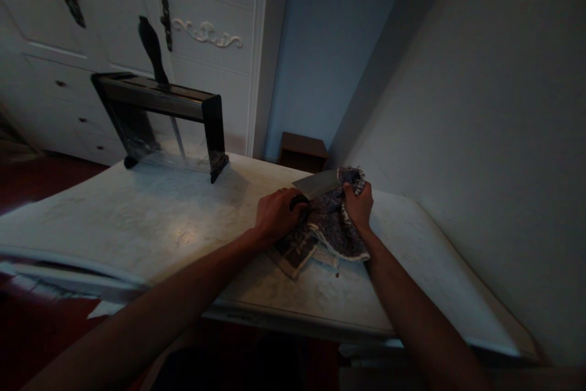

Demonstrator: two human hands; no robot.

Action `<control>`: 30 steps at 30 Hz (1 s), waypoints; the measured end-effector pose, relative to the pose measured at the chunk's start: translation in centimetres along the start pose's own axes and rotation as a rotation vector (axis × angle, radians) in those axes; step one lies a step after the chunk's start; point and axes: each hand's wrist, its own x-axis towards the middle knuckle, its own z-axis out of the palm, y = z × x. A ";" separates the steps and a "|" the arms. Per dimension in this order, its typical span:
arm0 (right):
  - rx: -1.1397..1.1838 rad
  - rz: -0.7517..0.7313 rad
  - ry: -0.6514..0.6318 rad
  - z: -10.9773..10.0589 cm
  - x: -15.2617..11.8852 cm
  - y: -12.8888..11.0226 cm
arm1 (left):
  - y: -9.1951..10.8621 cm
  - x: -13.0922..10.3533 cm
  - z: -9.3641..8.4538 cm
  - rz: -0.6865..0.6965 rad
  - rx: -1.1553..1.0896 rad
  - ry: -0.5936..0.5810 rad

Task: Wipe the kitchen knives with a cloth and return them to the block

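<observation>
A knife with a broad grey blade (315,183) and a black handle is in my left hand (280,214), whose fingers are wrapped round the handle. My right hand (359,203) pinches a dark patterned cloth (336,220) with a pale edge, and part of this cloth lies against the blade near its far end. The rest of the cloth hangs down to the white marbled tabletop (183,214). Below my left hand, a brown patterned piece of cloth (295,252) rests on the table.
At the back left of the table stands a black-framed knife holder (160,93) with clear panels and one black-handled tool (152,49) in it. White cabinets (206,74) stand behind. A small brown box-like unit (303,148) is beyond the table, and a pale wall (480,135) borders the right.
</observation>
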 end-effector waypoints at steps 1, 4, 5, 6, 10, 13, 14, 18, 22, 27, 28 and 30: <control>0.004 0.006 0.000 0.0 0.0 0.0 | 0.0 0.0 0.0 0.001 -0.001 0.001; 0.017 0.020 0.001 0.0 0.0 0.0 | 0.1 0.0 -0.1 -0.004 -0.013 -0.009; 0.022 0.024 0.004 0.0 0.1 0.0 | 0.1 0.0 -0.2 -0.010 -0.017 -0.014; 0.027 0.030 0.009 0.0 0.1 0.0 | 0.2 0.0 -0.2 -0.018 -0.021 -0.018; 0.049 0.056 0.022 0.0 0.1 0.0 | 0.2 0.0 -0.3 -0.029 -0.030 -0.011; 0.058 0.060 0.022 0.0 0.1 -0.1 | 0.1 0.0 -0.1 -0.021 -0.034 0.003; 0.060 0.060 0.021 0.0 0.1 -0.1 | 0.1 0.0 -0.1 -0.020 -0.035 0.007; 0.065 0.069 0.010 -0.1 0.1 -0.2 | 0.1 0.0 -0.1 -0.021 -0.039 0.015; 0.062 0.072 -0.003 -0.1 0.2 -0.2 | 0.1 0.1 -0.2 -0.032 -0.044 -0.002; 0.060 0.074 -0.021 -0.1 0.3 0.0 | 0.1 0.1 -0.2 -0.028 -0.051 0.003; 0.067 0.075 -0.022 -0.1 0.3 0.0 | 0.1 0.0 -0.3 -0.031 -0.050 0.003; 0.072 0.077 -0.025 0.0 0.3 0.1 | 0.1 0.0 -0.3 -0.041 -0.043 0.001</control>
